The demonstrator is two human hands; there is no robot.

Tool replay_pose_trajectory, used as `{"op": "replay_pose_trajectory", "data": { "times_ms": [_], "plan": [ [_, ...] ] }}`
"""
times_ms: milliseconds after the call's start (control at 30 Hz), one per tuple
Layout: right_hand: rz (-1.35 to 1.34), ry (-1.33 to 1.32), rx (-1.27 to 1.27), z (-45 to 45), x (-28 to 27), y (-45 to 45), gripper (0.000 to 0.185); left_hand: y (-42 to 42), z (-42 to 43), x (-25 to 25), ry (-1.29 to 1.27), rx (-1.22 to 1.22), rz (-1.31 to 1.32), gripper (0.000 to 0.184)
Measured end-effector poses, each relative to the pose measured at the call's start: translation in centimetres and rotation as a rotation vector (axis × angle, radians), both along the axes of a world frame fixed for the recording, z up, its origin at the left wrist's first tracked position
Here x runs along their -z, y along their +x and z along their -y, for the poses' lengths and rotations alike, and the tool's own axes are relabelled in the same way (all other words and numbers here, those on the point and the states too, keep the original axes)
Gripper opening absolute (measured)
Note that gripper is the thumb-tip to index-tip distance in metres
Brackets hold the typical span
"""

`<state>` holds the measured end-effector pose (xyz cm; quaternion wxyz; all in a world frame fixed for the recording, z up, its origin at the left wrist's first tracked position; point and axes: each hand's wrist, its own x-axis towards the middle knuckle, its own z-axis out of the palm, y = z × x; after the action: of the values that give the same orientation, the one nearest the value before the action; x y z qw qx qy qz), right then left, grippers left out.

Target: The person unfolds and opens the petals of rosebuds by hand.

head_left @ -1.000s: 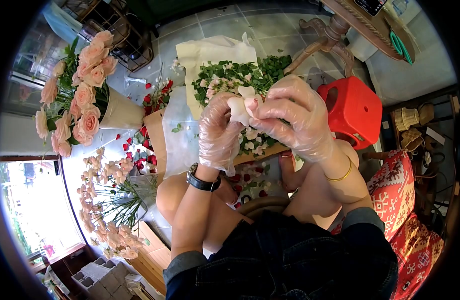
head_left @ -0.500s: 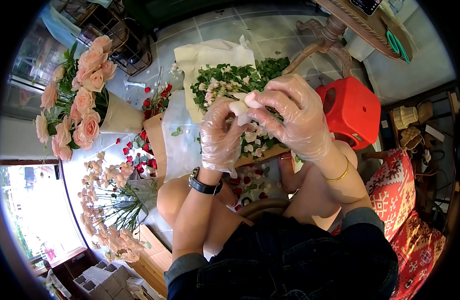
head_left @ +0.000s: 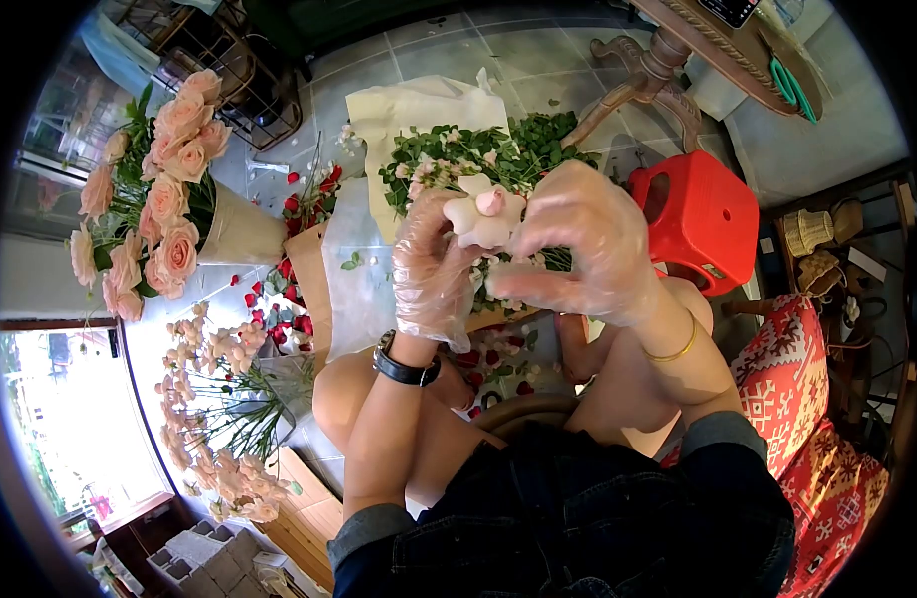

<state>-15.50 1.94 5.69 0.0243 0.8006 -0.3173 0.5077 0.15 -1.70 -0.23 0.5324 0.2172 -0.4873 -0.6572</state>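
Observation:
My left hand (head_left: 429,274), in a clear plastic glove, pinches a pale rose (head_left: 473,221) with spread outer petals and a pink centre, which faces up towards me. Just right of the bloom is my right hand (head_left: 593,244), gloved the same way and slightly blurred. Its thumb and fingers are apart, and I see nothing between them. Beyond and below the hands, small pale pink roses with green leaves (head_left: 419,159) lie on cream wrapping paper (head_left: 379,110).
A vase (head_left: 244,229) of pink roses (head_left: 179,249) stands at left, with more pale stems (head_left: 224,349) below it. Red petals (head_left: 279,319) litter the floor. At right are a red plastic stool (head_left: 708,224) and a carved table (head_left: 738,60) with green-handled scissors (head_left: 792,90).
The pale rose has turned in my left hand, so its pink centre now faces me. My right hand has come off the petals and its fingers have parted.

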Motion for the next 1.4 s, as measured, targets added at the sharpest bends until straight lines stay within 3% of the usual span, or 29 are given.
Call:
{"op": "replay_pose_trajectory", "data": {
  "times_ms": [200, 467, 867, 1033, 1133, 1233, 1300, 1333, 1400],
  "plan": [
    [0.366, 0.389, 0.075, -0.2, 0.3, 0.3, 0.028, 0.4, 0.3, 0.2, -0.067, -0.034, 0.046, 0.022],
    [0.293, 0.404, 0.119, -0.4, -0.1, 0.2, 0.035, 0.2, 0.2, 0.1, -0.100, -0.015, 0.066, 0.023],
    [0.336, 0.363, 0.158, -0.4, -0.5, 0.4, 0.021, 0.4, 0.3, 0.4, -0.133, -0.014, 0.024, 0.023],
    [0.196, 0.364, 0.136, -0.4, -0.4, -0.4, 0.016, 0.6, 0.4, 0.7, -0.164, -0.019, 0.087, 0.022],
    [0.289, 0.458, 0.057, -0.3, -0.1, -0.8, 0.012, 1.0, 0.6, 1.4, -0.179, 0.045, 0.068, 0.037],
    [0.354, 0.567, 0.066, -0.3, 0.1, -0.8, 0.012, 0.9, 0.7, 1.1, -0.260, 0.041, 0.108, 0.035],
    [0.409, 0.600, 0.081, -0.3, -0.1, -0.4, 0.012, 0.5, 0.4, 0.2, -0.271, -0.024, 0.143, 0.019],
    [0.463, 0.632, 0.097, -0.3, -0.2, -0.2, 0.013, 0.5, 0.5, 0.0, -0.271, -0.024, 0.143, 0.019],
    [0.444, 0.671, 0.092, -0.3, -0.2, -0.4, 0.013, 0.5, 0.7, -0.1, -0.427, -0.089, 0.322, 0.017]
  ]
}}
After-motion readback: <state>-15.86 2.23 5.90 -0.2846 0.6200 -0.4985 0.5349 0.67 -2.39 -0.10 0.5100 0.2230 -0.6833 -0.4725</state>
